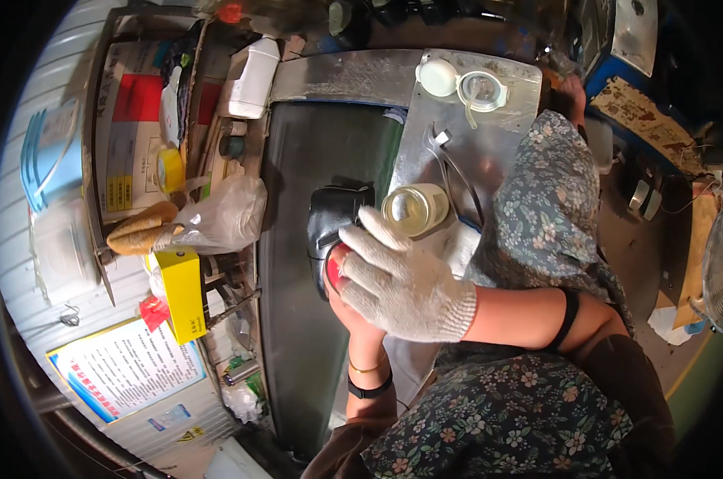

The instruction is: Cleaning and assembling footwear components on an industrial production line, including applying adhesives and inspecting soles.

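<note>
The gloved right hand overlaps the bare left hand at a black shoe. A jar stands nearby.

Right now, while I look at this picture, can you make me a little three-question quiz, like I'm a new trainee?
1. Which hand wears the white knit glove?
2. What colour is the narrow box just below the clear plastic bag in the picture? A) green B) yellow C) purple
3. True or false: the glass jar is to the left of the black shoe.

Key:
1. The right hand.
2. B.
3. False; the jar is to the right of the shoe.
</note>
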`<act>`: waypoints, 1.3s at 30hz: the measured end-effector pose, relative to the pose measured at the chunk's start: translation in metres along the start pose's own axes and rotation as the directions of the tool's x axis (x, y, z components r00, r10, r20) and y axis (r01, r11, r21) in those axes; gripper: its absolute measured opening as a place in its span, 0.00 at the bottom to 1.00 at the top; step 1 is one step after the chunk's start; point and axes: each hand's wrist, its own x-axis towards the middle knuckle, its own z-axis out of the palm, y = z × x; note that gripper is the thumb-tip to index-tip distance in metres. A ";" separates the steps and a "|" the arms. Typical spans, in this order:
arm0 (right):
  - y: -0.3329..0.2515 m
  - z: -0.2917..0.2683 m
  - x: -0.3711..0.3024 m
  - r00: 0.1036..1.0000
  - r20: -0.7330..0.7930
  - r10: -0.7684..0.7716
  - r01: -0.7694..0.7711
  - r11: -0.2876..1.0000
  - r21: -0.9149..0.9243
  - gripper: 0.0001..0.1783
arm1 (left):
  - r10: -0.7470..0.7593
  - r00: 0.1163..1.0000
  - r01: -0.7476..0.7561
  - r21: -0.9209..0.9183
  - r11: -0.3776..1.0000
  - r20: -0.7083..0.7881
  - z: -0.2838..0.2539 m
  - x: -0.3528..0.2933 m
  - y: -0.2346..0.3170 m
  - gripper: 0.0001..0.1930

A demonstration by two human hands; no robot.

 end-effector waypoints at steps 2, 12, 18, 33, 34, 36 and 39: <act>0.003 0.003 -0.004 1.000 -0.025 0.004 -0.003 1.000 0.011 0.18 | -0.287 0.957 0.286 -0.045 0.957 -0.035 0.002 0.007 0.002 0.23; 0.002 0.018 -0.023 0.979 -0.191 0.072 -0.043 0.987 0.155 0.23 | -0.290 0.944 0.308 0.098 0.946 -0.157 0.003 0.000 -0.002 0.31; -0.005 0.028 -0.027 0.977 -0.148 0.155 -0.107 0.950 0.292 0.23 | -0.322 0.934 0.293 -0.185 0.938 -0.153 0.001 -0.007 -0.010 0.29; 0.016 0.009 -0.021 0.962 -0.273 -0.007 0.095 0.945 0.312 0.13 | -0.207 0.977 0.181 -0.310 0.933 -0.053 0.006 0.001 -0.004 0.37; 0.015 0.009 -0.022 0.968 -0.250 0.010 0.077 0.938 0.337 0.12 | -0.213 0.975 0.182 -0.310 0.933 -0.069 0.006 0.001 -0.004 0.38; 0.008 0.022 -0.030 0.982 -0.190 0.013 0.051 0.943 0.330 0.19 | -0.216 0.973 0.182 -0.305 0.935 -0.082 0.009 0.004 -0.003 0.39; 0.007 0.028 -0.040 0.991 -0.130 0.031 0.012 0.948 0.318 0.26 | -0.245 0.966 0.215 -0.273 0.938 -0.083 0.009 0.007 -0.001 0.43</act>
